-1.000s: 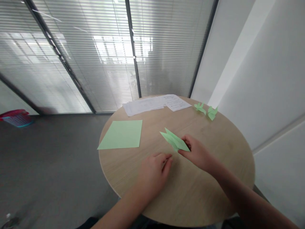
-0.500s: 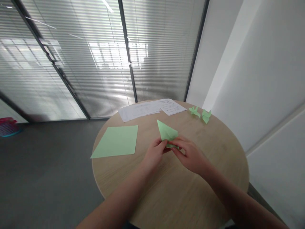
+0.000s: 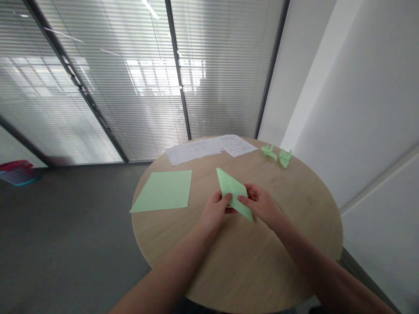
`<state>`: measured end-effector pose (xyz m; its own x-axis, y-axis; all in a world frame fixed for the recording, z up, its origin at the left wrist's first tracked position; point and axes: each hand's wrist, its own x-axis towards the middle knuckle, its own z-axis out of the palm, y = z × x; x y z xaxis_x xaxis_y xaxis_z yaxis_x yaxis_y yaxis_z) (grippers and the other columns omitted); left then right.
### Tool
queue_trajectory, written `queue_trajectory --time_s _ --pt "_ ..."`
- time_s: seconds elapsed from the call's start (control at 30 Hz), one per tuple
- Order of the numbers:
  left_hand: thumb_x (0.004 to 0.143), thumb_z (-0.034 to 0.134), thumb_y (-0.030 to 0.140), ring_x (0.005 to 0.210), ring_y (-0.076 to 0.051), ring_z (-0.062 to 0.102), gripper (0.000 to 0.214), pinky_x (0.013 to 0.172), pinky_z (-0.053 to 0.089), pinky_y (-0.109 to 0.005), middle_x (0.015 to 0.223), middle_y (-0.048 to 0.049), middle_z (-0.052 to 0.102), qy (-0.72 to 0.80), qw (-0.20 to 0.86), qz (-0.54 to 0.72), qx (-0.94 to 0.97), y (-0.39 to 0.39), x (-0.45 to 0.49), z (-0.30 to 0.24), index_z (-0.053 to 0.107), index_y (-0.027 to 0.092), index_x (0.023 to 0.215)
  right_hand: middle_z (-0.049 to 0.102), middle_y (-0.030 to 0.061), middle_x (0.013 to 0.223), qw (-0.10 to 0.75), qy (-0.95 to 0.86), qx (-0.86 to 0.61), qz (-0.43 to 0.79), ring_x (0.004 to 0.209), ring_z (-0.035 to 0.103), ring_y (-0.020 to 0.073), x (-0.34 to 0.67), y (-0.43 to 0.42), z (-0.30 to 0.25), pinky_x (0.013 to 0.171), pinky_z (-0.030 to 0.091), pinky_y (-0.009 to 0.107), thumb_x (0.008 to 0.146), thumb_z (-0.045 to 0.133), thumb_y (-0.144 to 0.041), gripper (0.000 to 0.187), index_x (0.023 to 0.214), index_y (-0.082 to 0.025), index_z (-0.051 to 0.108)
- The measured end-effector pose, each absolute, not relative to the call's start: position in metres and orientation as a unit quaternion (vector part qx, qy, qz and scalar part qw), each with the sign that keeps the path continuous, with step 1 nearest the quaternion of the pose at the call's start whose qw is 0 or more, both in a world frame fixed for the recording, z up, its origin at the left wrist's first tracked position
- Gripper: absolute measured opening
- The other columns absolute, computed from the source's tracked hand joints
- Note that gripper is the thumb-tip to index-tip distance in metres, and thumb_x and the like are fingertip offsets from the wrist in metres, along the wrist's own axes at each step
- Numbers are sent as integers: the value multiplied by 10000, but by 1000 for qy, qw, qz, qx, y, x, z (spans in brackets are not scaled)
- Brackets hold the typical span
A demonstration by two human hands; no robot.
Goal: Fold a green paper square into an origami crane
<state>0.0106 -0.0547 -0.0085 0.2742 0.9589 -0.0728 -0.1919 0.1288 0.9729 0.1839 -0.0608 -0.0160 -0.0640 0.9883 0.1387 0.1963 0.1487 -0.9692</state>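
Between my hands is a piece of folded green paper (image 3: 234, 188), a slanted four-sided shape with one point toward the far side and another toward me. My left hand (image 3: 214, 210) pinches its left edge, thumb on top and fingers underneath. On the right edge, my right hand (image 3: 262, 204) grips it the same way, with the thumb lying on the upper face. The fingers below the paper are partly hidden. To the left lies a flat green sheet (image 3: 165, 189), its near left corner at the table's edge.
The round wooden table (image 3: 278, 270) bears white printed sheets (image 3: 196, 151) at its far side. Two small folded green paper figures (image 3: 269, 151) sit at the far right. A white wall (image 3: 376, 109) is close on the right. A basket (image 3: 19, 172) stands on the floor at far left.
The lower part of the folded paper, previously covered by my fingers, now lies spread toward me. My right hand has shifted to the paper's right edge; my left hand keeps its pinch.
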Motion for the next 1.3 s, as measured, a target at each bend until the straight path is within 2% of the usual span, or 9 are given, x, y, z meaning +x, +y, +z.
queue_trajectory --time_s 0.27,0.4,0.47,0.53,0.63,0.73,0.87,1.07,1.3 --pt "853 638 373 865 -198 654 317 727 506 -288 1000 -97 739 428 569 401 576 -54 4 -8 741 134 1035 774 50 896 445 -580 -512 452 814 713 239 183 -60 -19 739 565 365 809 707 -351 183 927 -214 680" --pt "896 589 352 985 -225 671 371 789 533 -327 1174 -127 714 425 562 375 602 -52 -15 -1 671 152 1197 778 41 938 440 -556 -495 501 820 715 217 185 -63 -13 734 555 337 786 716 -309 224 984 -221 659" --pt "922 549 325 1111 -249 646 443 877 541 -394 1318 -146 652 454 464 427 629 -54 -26 5 578 178 1339 773 30 914 392 -562 -492 537 763 710 199 187 -66 -8 677 539 310 768 722 -280 282 1032 -220 643" --pt "907 574 272 1256 -272 570 510 1016 484 -475 1427 -153 576 494 269 476 676 -60 -35 10 524 198 1409 749 4 821 320 -599 -496 541 663 677 176 189 -69 -5 580 481 269 750 721 -244 281 1016 -218 634" --pt "903 614 220 1256 -279 568 383 1096 423 -507 1325 -122 654 453 112 373 802 -71 -39 15 644 207 1284 682 -37 703 250 -675 -495 487 592 618 154 189 -72 -2 517 393 241 737 698 -189 224 947 -221 627" --pt "911 636 218 1050 -255 662 225 965 508 -423 1073 -83 740 428 135 215 868 -79 -33 10 738 206 1112 671 -34 712 224 -727 -486 430 633 617 161 186 -75 -3 540 389 247 747 672 -160 194 928 -220 640" --pt "905 641 231 895 -255 679 161 793 534 -369 916 -73 730 473 150 139 857 -81 -27 -1 766 190 997 727 12 841 199 -773 -493 347 759 655 194 182 -79 -7 640 437 280 778 664 -157 160 925 -213 691" --pt "903 637 235 906 -247 659 147 816 519 -363 906 -76 705 482 136 146 853 -79 -27 -6 773 184 889 754 62 957 199 -807 -502 239 895 673 228 178 -82 -7 795 465 328 852 671 -193 116 947 -197 737" --pt "866 649 206 930 -251 666 192 840 522 -376 930 -75 731 474 165 171 848 -73 -27 -11 775 197 1010 738 62 856 175 -808 -542 153 854 651 226 176 -74 -16 779 474 340 904 694 -290 124 814 -212 728"
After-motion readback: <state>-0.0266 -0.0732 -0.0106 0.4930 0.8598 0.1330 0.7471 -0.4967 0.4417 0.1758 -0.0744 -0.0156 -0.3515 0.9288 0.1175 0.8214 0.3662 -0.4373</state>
